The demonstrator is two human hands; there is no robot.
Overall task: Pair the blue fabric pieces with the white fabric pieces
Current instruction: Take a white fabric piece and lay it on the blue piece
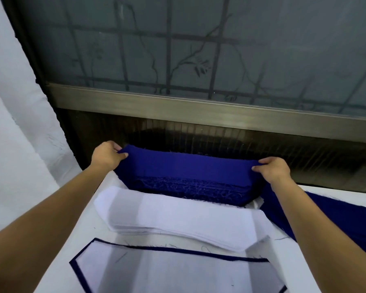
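In the head view, my left hand (109,154) grips the left end of the top blue piece (188,166) between thumb and fingers, and my right hand (272,168) pinches the right end the same way. The piece is raised a little off the blue stack (188,188), which sits at the far edge of the table (85,233) below the window (199,49). Just in front of it lies the white stack (178,218). Nearest me is a finished pair (173,273), a white piece on a blue one, with a thin blue border along the edges I can see. More blue cloth (336,218) runs off to the right behind my right forearm.

I read the step in hand as peeling one blue layer off the stack. To do it well I would first check that each pinch holds only a single layer, since the frayed threads along the stack's near side probably cling to the layer below. I would then lift both ends evenly, hold the piece taut so it does not fold, and bring it toward me low over the white stack without brushing that out of line. The likely faults are taking two layers or dragging the blue stack askew.
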